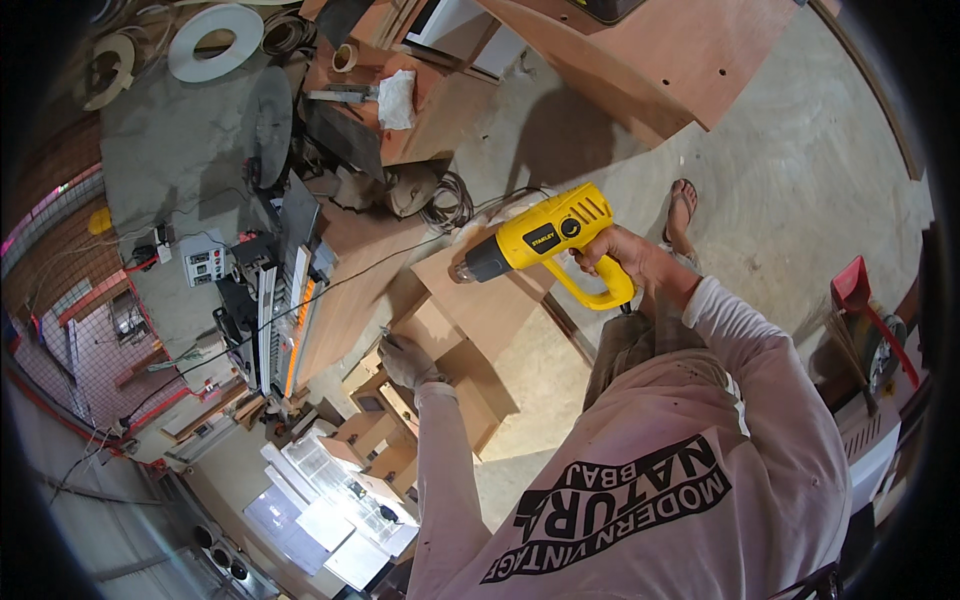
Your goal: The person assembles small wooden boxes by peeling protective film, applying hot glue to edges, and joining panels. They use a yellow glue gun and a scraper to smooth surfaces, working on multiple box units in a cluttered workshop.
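Observation:
My right hand (pixel 622 252) is wrapped around the handle of a yellow and black heat gun (pixel 545 238). The metal nozzle points left, above a flat brown wooden panel (pixel 475 300). My left hand (pixel 405 362), in a pale glove, is at an open wooden cabinet box (pixel 465 365) left of that panel. Its fingers are bent together; a small thing seems to stick out at the tips, too small to name. From the heat gun's grip a dark cord hangs down near my leg.
A coil of cable (pixel 448 203) lies beyond the panel. At the upper left, a grey worktop (pixel 165 130) carries a white ring and a power box (pixel 203 258). Wooden cabinets (pixel 640 60) stand at the far side. On the right is a red dustpan (pixel 852 285).

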Available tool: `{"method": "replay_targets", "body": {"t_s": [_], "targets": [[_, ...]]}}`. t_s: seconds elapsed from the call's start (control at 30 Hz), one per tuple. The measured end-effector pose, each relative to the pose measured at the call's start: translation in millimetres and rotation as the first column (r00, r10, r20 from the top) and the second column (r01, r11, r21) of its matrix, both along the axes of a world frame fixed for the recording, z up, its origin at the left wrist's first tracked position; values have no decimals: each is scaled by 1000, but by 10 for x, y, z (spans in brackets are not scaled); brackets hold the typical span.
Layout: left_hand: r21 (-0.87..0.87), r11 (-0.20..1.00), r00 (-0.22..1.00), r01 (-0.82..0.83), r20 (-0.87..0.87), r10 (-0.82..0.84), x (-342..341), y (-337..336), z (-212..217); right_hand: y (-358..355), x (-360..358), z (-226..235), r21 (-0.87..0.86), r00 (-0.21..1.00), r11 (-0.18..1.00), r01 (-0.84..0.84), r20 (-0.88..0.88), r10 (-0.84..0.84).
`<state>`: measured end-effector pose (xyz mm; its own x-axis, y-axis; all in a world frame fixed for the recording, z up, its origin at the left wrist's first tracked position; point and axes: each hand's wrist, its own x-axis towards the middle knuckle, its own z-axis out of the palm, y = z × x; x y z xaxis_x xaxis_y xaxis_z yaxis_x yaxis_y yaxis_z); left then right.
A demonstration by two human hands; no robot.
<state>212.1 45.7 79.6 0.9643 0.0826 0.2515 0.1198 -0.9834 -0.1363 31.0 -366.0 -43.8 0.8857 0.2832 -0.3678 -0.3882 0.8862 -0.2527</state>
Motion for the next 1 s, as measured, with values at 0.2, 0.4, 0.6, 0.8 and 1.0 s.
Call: {"method": "replay_targets", "body": {"t_s": [0.2,0.4,0.6,0.8,1.0], "targets": [[-2,1000,1000,-8,-6,8,-32,-26,0,1,128,210,-90,999,996,24,32,-21],[26,1000,1000,15,3,-15,3,10,-2,-320,-92,395,-350,992,929,-118,-7,124],[17,1000,1000,-3,17,3,-16,3,-31,-395,-643,372,-502,942,805,-315,-64,329],[17,1000,1000,-9,0,9,12,-13,4,-275,-753,-130,-508,963,818,-270,-154,222],[2,1000,1000,23,-18,-23,-19,8,-12,-150,-776,-851,-484,992,866,-123,-70,102]]}}
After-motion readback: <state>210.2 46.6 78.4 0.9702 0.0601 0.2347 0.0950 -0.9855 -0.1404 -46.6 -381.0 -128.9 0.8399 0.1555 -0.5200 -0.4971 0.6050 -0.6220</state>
